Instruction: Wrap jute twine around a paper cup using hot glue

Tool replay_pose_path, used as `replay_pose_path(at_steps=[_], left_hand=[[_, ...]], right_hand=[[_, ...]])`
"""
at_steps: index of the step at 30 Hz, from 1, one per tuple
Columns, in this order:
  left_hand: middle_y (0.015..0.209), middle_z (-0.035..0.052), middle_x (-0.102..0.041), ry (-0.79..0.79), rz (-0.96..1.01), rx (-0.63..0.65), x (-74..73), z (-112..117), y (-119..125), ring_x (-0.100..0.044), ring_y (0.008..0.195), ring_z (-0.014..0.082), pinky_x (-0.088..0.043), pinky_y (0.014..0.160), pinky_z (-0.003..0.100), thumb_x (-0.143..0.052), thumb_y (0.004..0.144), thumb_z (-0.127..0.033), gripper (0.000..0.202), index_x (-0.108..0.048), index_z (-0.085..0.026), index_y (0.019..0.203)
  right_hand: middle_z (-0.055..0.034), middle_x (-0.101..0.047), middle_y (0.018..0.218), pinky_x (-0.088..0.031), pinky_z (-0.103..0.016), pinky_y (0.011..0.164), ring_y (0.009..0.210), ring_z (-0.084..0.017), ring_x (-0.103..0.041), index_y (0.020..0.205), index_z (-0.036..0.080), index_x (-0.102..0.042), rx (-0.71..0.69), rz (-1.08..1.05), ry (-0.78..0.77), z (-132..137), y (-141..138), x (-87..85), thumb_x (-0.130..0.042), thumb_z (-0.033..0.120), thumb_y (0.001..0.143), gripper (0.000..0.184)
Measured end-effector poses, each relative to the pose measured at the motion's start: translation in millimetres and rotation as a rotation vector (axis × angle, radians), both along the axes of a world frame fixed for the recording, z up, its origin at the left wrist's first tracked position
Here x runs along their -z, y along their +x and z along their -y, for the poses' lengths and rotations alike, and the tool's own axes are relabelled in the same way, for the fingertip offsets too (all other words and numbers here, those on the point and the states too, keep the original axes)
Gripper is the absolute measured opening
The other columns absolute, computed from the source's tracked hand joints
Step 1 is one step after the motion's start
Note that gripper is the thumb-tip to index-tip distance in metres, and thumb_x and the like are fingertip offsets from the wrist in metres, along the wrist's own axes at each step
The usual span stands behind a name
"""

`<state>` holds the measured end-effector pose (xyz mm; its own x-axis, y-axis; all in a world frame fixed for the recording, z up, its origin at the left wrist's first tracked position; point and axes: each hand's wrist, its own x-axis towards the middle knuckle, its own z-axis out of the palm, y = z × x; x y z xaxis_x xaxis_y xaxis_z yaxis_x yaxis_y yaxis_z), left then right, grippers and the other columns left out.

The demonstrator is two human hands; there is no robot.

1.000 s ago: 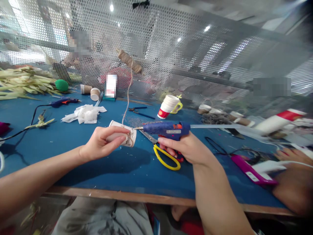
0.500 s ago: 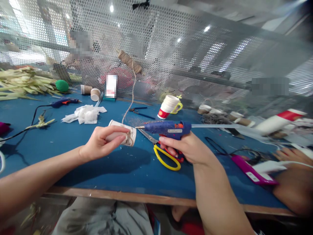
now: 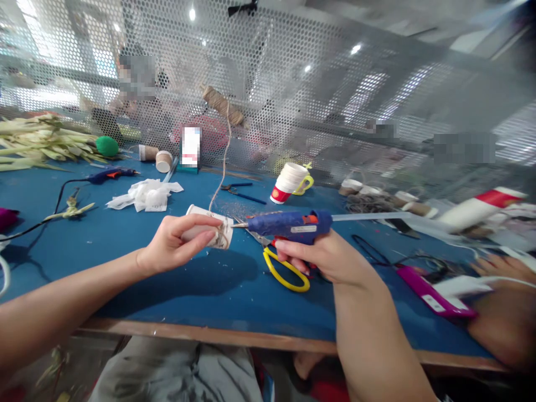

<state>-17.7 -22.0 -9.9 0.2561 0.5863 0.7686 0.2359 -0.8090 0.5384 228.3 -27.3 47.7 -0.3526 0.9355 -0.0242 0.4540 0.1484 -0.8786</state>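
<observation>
"What was the left hand (image 3: 172, 245) doing?"
"Gripping a paper cup (image 3: 223, 234), tilted above the bench (image 3: 272, 312)."
"And the right hand (image 3: 324, 254)?"
"It was clasped around a blue glue gun (image 3: 280, 224), nozzle (image 3: 240, 225) by the cup's right end; I couldn't tell if they touched. Twine (image 3: 225, 162) ran from cup to spool (image 3: 221, 105)."

A blue counter (image 3: 234, 310) with a brown front edge held a heap of pale stalks (image 3: 46, 139), a glue gun (image 3: 109, 175) and crumpled white tissue (image 3: 148, 195) at left. Mid-counter were pliers (image 3: 251, 199), yellow-handled scissors (image 3: 275, 275) and stacked paper cups (image 3: 288, 181); at right lay a long purple block (image 3: 427, 290).
</observation>
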Motion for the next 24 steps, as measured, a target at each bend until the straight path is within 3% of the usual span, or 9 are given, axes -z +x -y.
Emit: replay_pose_path(at_steps=[15, 21, 24], left_hand=[[0.078, 0.0059, -0.072, 0.011, -0.021, -0.014, 0.8, -0.8, -0.4, -0.064, 0.061, 0.01, -0.051, 0.057, 0.016, -0.056, 0.076, -0.014, 0.017, -0.064, -0.013, 0.091], [0.077, 0.0055, -0.072, 0.016, -0.016, -0.01, 1.7, -0.5, -0.4, -0.064, 0.061, 0.01, -0.051, 0.057, 0.016, -0.057, 0.076, -0.013, 0.016, -0.065, -0.013, 0.09], [0.077, 0.0059, -0.072, 0.01, -0.01, 0.001, 2.0, -0.1, -0.2, -0.065, 0.062, 0.0102, -0.051, 0.058, 0.016, -0.057, 0.076, -0.013, 0.016, -0.065, -0.013, 0.091]], right_hand=[[0.0046, -0.047, 0.04, -0.032, -0.018, 0.034, 0.034, -0.004, -0.04, 0.058, 0.015, -0.054, 0.012, -0.001, 0.001, -1.2, 1.2, -0.9, -0.062, 0.035, 0.072, 0.025], [0.0011, -0.055, 0.05, -0.034, -0.018, 0.035, 0.036, -0.004, -0.042, 0.059, 0.014, -0.055, -0.03, 0.017, -0.036, -2.5, 2.9, -0.4, -0.064, 0.034, 0.071, 0.025], [0.0037, -0.05, 0.044, -0.032, -0.018, 0.034, 0.035, -0.005, -0.04, 0.06, 0.015, -0.055, -0.001, 0.003, -0.03, -3.2, 1.7, -0.1, -0.063, 0.034, 0.072, 0.024]])
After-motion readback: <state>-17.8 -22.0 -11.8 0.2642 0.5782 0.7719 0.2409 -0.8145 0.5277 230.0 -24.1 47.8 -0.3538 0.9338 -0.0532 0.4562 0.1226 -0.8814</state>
